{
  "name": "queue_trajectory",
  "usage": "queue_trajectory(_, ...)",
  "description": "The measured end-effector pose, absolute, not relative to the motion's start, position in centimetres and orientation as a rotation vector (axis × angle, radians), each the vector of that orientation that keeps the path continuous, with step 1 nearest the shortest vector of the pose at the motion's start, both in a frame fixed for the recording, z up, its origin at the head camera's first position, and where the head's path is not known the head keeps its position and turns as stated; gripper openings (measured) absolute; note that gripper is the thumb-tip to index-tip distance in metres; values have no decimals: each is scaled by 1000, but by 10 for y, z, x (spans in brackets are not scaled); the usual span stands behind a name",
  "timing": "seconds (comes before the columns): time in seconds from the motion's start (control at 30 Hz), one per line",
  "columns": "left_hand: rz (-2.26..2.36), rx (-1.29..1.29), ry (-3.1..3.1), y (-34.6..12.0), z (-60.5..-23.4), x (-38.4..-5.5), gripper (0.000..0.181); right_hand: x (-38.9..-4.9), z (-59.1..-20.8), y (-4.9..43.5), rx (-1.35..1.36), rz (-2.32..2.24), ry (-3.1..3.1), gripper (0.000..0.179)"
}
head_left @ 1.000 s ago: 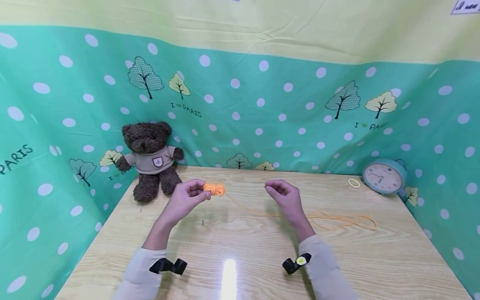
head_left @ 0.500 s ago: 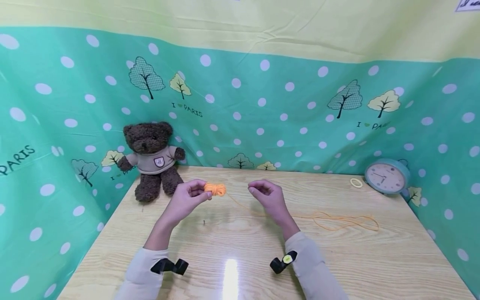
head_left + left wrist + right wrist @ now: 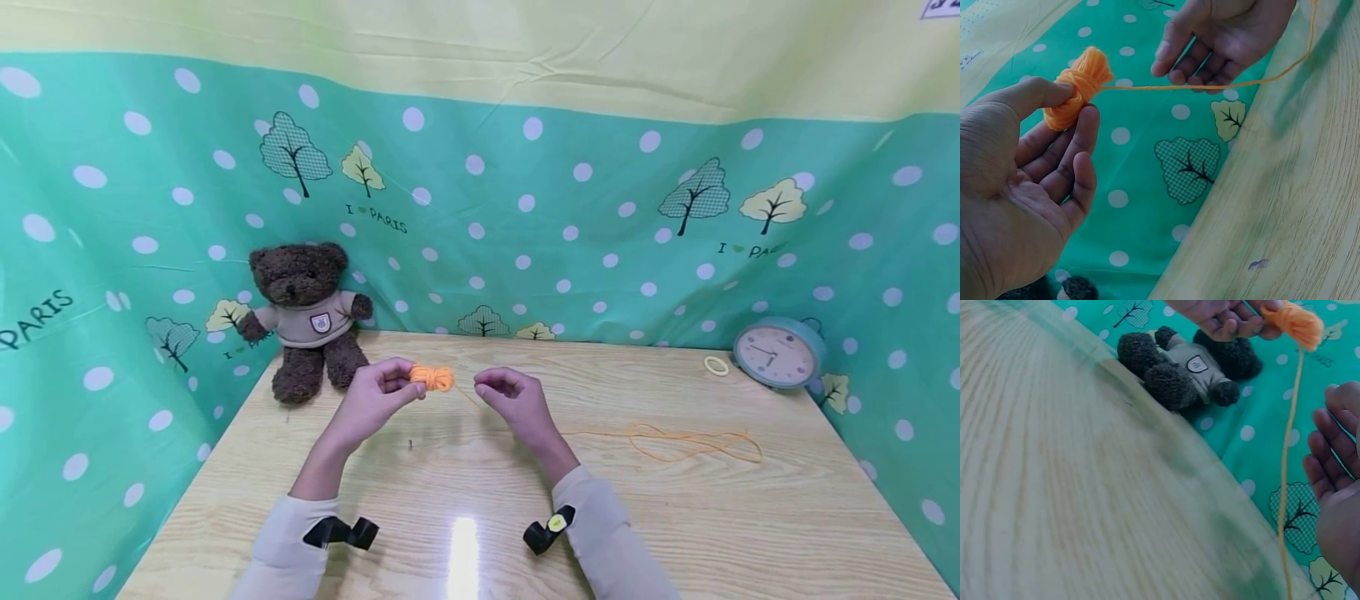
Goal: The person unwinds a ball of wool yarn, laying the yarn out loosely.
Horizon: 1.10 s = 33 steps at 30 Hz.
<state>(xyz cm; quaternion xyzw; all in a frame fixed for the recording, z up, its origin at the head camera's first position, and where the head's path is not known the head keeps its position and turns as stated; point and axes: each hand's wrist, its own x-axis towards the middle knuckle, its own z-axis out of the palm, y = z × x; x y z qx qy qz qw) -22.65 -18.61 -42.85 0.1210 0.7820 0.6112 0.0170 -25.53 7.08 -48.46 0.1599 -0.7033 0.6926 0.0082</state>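
Right hand [image 3: 519, 403] shifted left, fingers loose, empty, now near the orange yarn bundle [image 3: 432, 378] left hand [image 3: 373, 397] pinches.

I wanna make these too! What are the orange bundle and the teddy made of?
The orange bundle looks like matte yarn, wool or acrylic perhaps: wound, slightly fuzzy strands show. The teddy seems to be plush, given its dull, curly dark-brown pile.

The yarn [image 3: 432, 378] is bright orange, the worktop [image 3: 712, 517] pale wood grain. The curtain [image 3: 495, 250] is green with white dots and printed trees, pale yellow above. Dark brown bear [image 3: 300, 268], greyish-beige shirt [image 3: 300, 329]; light blue clock [image 3: 777, 353].
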Motion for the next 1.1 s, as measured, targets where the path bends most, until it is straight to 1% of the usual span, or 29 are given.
queue_trajectory(0.33,1906,376,2438,-186,-426,-226,30,-254,-495,63,576,2118,-2300,18)
queue_trajectory(0.6,1894,363,2452,-187,-427,-225,30,-251,-492,65,532,2049,-2360,12)
queue_trajectory(0.83,1907,340,2430,-186,-428,-226,32,-251,-486,79,423,2103,-2276,20)
queue_trajectory(1.0,1900,330,2436,-188,-429,-225,32,-251,-474,90,431,2096,-2238,21)
queue_trajectory(1.1,1890,336,2443,-189,-428,-225,32,-250,-466,94,448,2079,-2226,19)
